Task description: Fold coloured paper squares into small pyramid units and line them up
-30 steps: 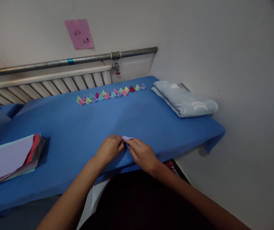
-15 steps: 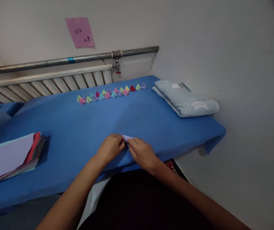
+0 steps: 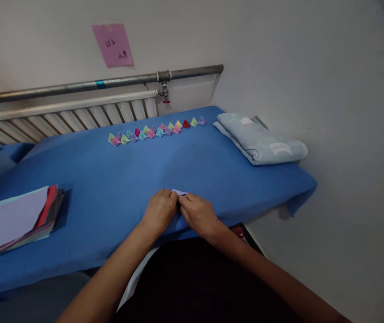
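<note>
Both hands meet over a small folded piece of lilac paper (image 3: 179, 192) near the front edge of the blue-covered bed. My left hand (image 3: 161, 209) is closed with its fingertips pinching the paper's left side. On the other side my right hand (image 3: 198, 214) grips it, fingers curled. Most of the paper is hidden behind the fingers; only a thin upper strip shows. Farther back, several small folded paper shapes (image 3: 151, 133) in pink, green, purple, red and yellow stand in two rows.
A stack of coloured paper sheets (image 3: 17, 220), lilac on top, lies at the left. At the back right rests a folded pale blue blanket (image 3: 262, 139) against the wall. A radiator (image 3: 77, 119) and a metal pipe (image 3: 127, 81) run behind the blue sheet (image 3: 111, 179).
My left hand has shifted slightly right, closer to the right hand, and turned a little. Less of the folded paper's lower part shows. My right hand has barely moved.
</note>
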### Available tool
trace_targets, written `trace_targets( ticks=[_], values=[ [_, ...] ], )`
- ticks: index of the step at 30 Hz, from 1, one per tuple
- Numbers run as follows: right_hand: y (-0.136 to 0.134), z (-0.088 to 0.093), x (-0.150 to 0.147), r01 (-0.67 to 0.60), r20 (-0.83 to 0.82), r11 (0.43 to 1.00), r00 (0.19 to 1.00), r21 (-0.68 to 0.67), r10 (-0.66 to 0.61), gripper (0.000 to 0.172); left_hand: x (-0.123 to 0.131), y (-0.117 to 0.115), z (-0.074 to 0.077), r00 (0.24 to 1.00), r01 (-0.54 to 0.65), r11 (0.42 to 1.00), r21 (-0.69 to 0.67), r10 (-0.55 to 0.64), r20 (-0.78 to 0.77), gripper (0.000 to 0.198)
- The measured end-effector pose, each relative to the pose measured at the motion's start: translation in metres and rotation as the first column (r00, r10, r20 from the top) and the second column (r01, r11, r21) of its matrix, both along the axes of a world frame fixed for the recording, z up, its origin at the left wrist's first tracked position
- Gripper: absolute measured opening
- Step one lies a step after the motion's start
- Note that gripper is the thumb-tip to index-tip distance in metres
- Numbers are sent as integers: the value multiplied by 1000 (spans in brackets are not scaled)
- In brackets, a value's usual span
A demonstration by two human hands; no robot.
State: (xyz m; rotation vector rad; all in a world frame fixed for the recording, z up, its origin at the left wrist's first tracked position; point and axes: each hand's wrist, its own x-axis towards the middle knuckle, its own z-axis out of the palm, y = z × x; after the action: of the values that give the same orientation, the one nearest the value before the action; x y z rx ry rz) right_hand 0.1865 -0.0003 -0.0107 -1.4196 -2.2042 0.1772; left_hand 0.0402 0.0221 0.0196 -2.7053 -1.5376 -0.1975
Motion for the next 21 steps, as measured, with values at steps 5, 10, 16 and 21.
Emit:
trace_targets(
  ticks=[5,10,16,21],
  values=[
    [-2,2,-1,-2,-215,999,977,-37,-6,20,0,8,-4,994,-99,993,57,95,62,17],
    [-6,9,-3,-21,-522,984,850,-175,-75,11,-5,9,-5,936,-203,968,148,148,320,12],
    [2,21,-11,58,-578,993,809,-102,-106,14,5,0,-8,797,-264,928,262,57,602,13],
    [15,26,-15,114,-515,992,848,-50,-123,10,12,0,-11,836,-249,903,351,17,549,20]
  ],
)
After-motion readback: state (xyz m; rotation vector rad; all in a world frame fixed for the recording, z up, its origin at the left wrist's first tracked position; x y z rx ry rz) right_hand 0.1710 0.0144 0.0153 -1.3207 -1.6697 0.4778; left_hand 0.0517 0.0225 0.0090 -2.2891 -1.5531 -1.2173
